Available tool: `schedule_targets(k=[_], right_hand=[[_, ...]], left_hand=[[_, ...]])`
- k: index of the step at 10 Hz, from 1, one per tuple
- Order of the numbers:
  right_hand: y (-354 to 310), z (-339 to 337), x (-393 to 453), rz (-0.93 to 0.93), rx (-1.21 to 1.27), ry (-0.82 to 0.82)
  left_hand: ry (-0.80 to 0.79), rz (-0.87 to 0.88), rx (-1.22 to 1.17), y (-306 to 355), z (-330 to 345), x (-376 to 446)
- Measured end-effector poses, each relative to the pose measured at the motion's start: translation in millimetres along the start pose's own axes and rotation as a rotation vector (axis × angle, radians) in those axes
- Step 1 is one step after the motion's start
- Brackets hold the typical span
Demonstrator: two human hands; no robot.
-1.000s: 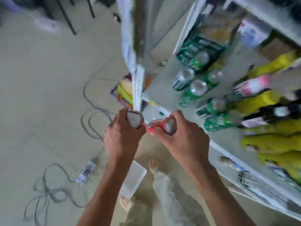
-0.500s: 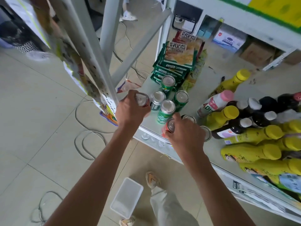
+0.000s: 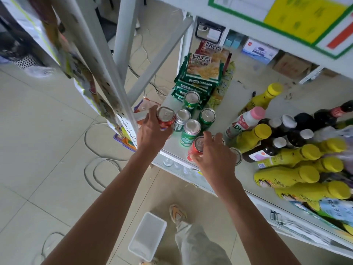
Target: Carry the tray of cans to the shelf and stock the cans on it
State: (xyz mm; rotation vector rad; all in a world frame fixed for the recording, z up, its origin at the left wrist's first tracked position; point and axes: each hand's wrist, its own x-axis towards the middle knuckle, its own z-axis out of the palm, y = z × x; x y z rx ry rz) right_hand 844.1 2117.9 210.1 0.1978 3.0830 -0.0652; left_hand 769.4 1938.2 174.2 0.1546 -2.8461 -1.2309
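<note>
My left hand grips a red can at the left front corner of the white shelf. My right hand holds a second red can upright near the shelf's front edge. Several green cans stand between and behind the two red ones. More can tops show partly behind my right hand. The white tray lies on the floor beside my foot, with no cans in it.
Green snack packs are stacked behind the cans. Yellow-capped and dark bottles crowd the shelf's right side. A white shelf upright rises just left of my left hand. Cables loop on the tiled floor.
Both hands have carried the red cans from in front of the shelf edge onto the shelf. The left can went to the left of the green cans, the right can to their front.
</note>
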Motion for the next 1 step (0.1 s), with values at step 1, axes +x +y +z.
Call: schedule_targets(k=[1], right_hand=[[1.8, -8.1, -15.7, 0.028, -0.006, 0.029]], left_hand=[[-0.035, -0.048, -0.022, -3.4, -7.4, -15.2]])
